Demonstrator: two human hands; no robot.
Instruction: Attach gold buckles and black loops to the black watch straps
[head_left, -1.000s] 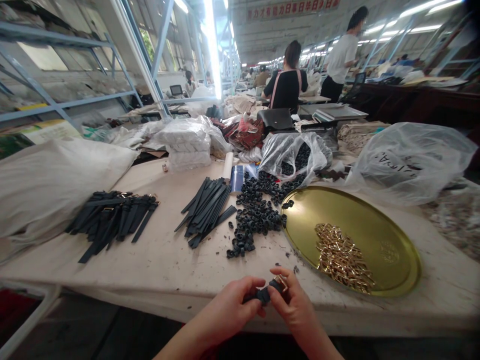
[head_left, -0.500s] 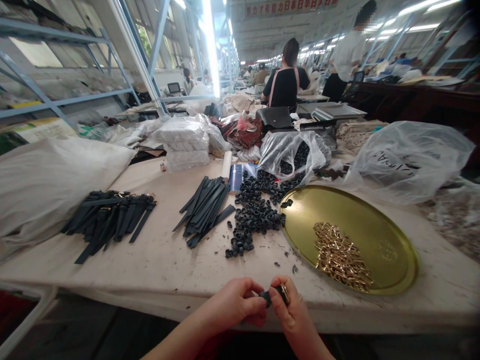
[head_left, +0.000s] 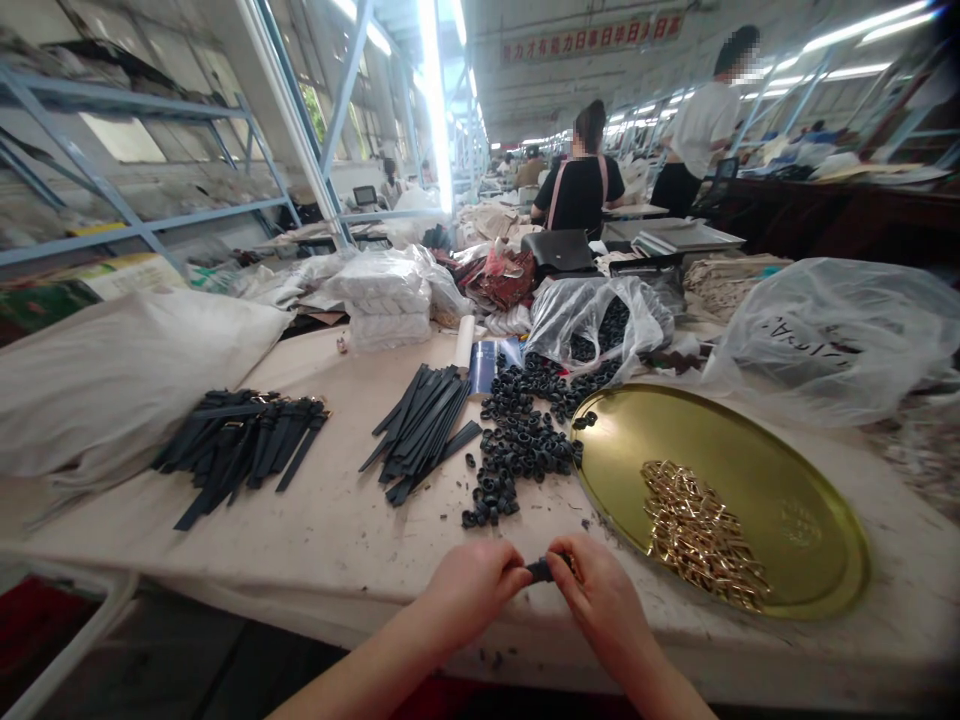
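Between my two hands, close to the table's near edge, is a short black strap [head_left: 539, 570]. My left hand [head_left: 474, 592] pinches one end of it between thumb and fingers. Fingers of my right hand [head_left: 602, 592] close on the other end, where a bit of gold metal, a buckle, peeks out; most of it is hidden. Ahead lies a heap of small black loops [head_left: 525, 445]. To its left is a bundle of plain black straps [head_left: 424, 425]. A pile of gold buckles [head_left: 701, 535] rests on an oval gold tray [head_left: 810, 500] to the right.
Black straps with gold buckles [head_left: 247, 440] are piled at the left, beside a pale cloth [head_left: 127, 370]. Clear plastic bags [head_left: 832, 340] and wrapped packs [head_left: 386, 300] line the back of the table. Other people [head_left: 577, 190] are farther off.
The view has tilted and shifted slightly, so the table things sit lower and farther right. My right hand has turned over the buckle end, covering more of it. Both hands keep their hold.
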